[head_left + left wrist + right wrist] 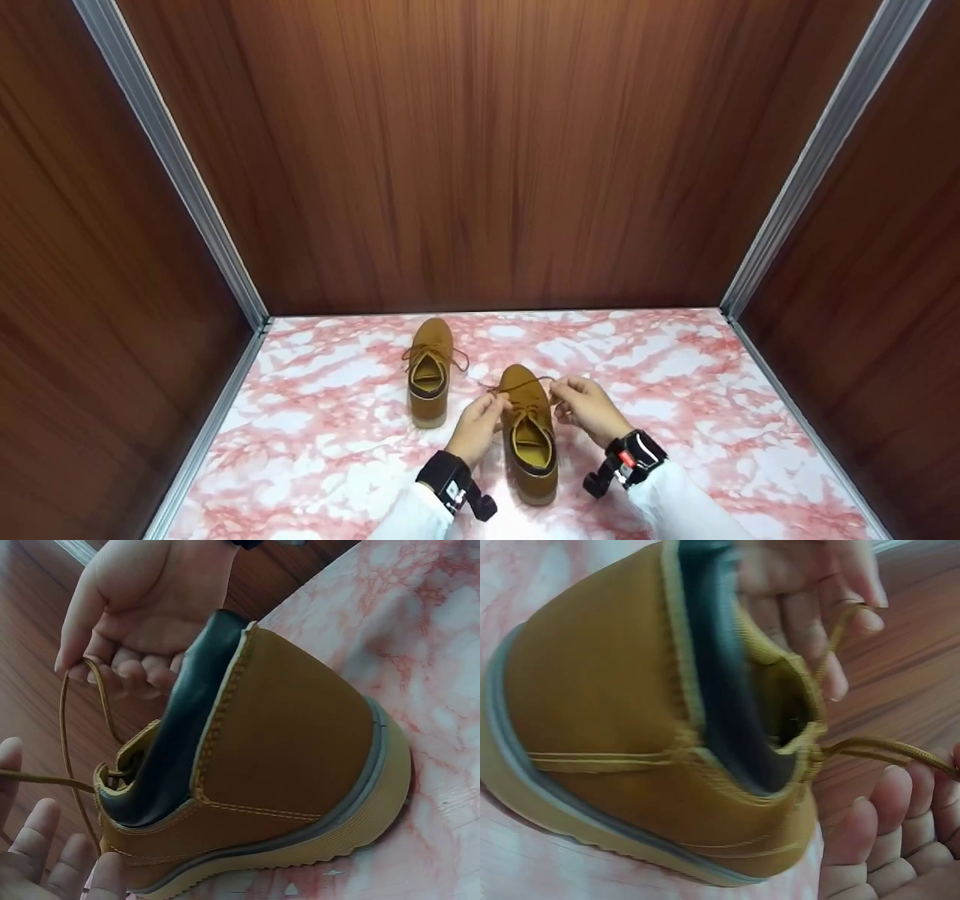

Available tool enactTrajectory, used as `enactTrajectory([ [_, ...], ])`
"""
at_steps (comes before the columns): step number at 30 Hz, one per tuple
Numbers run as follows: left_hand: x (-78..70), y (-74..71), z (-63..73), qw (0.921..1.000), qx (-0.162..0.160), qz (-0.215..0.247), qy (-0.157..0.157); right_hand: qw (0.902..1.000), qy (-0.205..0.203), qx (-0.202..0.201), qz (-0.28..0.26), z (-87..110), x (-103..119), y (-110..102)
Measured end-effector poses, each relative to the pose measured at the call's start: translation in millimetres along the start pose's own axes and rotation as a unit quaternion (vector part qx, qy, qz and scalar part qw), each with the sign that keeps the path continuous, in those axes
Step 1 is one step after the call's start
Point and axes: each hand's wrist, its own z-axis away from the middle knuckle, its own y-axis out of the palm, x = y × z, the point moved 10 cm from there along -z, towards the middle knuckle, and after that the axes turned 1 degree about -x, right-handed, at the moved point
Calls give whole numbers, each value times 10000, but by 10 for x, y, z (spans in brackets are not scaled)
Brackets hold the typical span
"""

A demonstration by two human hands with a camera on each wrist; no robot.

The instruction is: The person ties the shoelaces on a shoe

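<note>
A tan lace-up shoe stands on the floor between my two hands, toe pointing away from me. My left hand, at its left side, pinches one end of the shoelace. On the right side, my right hand pinches the other lace end between thumb and forefinger. The lace spans over the front of the shoe between both hands. In the left wrist view the shoe's heel and dark padded collar show large. The right wrist view has the lace running from the eyelets toward my right fingers.
A second tan shoe stands to the left and farther back, its lace tied in a bow with loops out to both sides. The floor is pink-and-white marbled. Brown wood-grain panels with metal corner strips enclose the back and sides.
</note>
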Motion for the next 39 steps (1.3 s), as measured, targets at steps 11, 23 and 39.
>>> enactTrajectory([
  [11,-258,-132,-131,9970,-503,-552,193,9979,-313,-513,-247,-42,302,-237],
  [23,-516,-118,-252,9821,-569,-1669,664,9931,-361,-436,-1030,-52,487,-253],
  [39,-879,236,-299,9543,-283,-2619,1408,9903,-543,-1181,-498,-41,499,-619],
])
